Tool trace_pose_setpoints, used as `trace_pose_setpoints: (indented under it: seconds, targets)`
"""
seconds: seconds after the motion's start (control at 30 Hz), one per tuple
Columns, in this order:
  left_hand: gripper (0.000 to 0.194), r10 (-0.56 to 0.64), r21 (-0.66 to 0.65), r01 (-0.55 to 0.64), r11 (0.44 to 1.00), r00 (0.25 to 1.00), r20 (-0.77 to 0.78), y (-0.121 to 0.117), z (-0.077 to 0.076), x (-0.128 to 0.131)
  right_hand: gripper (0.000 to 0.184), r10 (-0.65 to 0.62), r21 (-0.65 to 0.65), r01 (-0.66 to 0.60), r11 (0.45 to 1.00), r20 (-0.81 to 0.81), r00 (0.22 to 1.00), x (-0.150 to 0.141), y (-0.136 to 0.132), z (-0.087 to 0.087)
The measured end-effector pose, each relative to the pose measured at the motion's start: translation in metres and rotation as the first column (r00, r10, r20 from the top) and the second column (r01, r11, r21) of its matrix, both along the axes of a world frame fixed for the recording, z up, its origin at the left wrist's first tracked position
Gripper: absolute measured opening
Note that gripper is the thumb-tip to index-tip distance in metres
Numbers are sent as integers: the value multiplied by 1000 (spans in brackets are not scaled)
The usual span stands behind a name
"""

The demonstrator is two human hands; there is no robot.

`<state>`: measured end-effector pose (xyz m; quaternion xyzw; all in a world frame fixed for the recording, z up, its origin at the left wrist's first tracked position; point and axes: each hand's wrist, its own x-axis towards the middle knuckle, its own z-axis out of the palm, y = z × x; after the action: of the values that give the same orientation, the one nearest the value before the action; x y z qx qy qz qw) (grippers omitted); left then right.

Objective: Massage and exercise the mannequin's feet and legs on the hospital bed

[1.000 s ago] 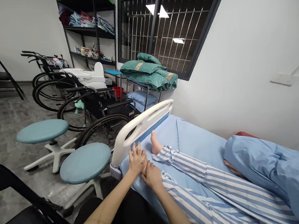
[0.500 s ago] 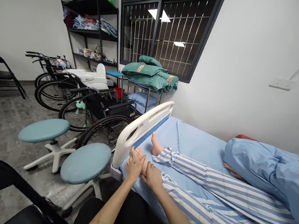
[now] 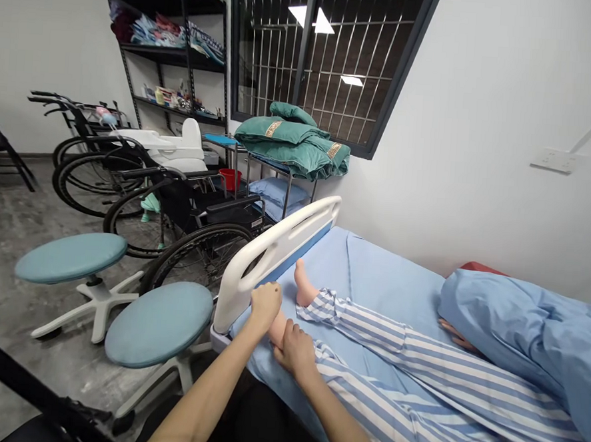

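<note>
My left hand (image 3: 266, 299) is closed over the toe end of the nearer bare foot (image 3: 278, 325), hiding the toes. With fingers wrapped round the ankle of that same leg, my right hand (image 3: 297, 350) sits just below the striped trouser cuff. The other bare foot (image 3: 305, 288) rests on the bed a little beyond, toes up, untouched. Both legs are in blue-and-white striped trousers (image 3: 398, 347). A blue cover (image 3: 519, 335) hides the upper part of the body, and some fingers (image 3: 456, 332) of the lying figure show at its edge.
A white footboard (image 3: 273, 253) stands right beside my left hand. Two round stools (image 3: 162, 323) and a wheelchair (image 3: 195, 221) are to the left of the bed (image 3: 373, 259). Behind the footboard, green folded quilts (image 3: 290, 141) lie on a stand. A black chair (image 3: 29, 391) is at lower left.
My left hand has gone from lying along the top of the foot with fingers extended to being closed round the toe end. My right hand keeps its hold on the ankle. The view has shifted slightly.
</note>
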<state>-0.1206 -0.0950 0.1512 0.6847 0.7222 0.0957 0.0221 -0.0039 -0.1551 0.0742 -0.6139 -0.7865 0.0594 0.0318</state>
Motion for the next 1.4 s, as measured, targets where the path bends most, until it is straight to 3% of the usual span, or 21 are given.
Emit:
trace_pose_setpoints:
  seconds: [0.17, 0.4, 0.63, 0.87, 1.07, 1.23, 1.4]
  targets:
    - [34, -226, -63, 220, 973, 969, -104, 9, 2, 9, 47, 4, -1, -4, 1000, 13, 1000, 1, 2, -2]
    - [30, -385, 114, 419, 901, 892, -236, -11, -16, -1, 46, 22, 16, -22, 1000, 5, 1000, 1, -1, 0]
    - [35, -140, 288, 180, 941, 978, -155, -28, -30, -3, 46, 23, 21, -23, 1000, 23, 999, 1, -4, 1]
    - [46, 34, 253, -59, 966, 994, 104, -41, -42, -5, 42, 14, 32, -15, 999, 44, 999, 0, -7, 5]
    - [60, 196, 134, -252, 958, 922, 334, -53, -47, -6, 43, 10, 32, -12, 999, 53, 999, -1, -8, 5]
    - [47, 279, -62, -281, 958, 854, 438, -47, -33, -15, 43, 6, 39, -7, 999, 42, 999, 0, -5, 1]
    - [38, 246, -159, -205, 966, 917, 313, -28, -4, -24, 45, -5, 24, 4, 1000, 39, 999, -1, -3, -2]
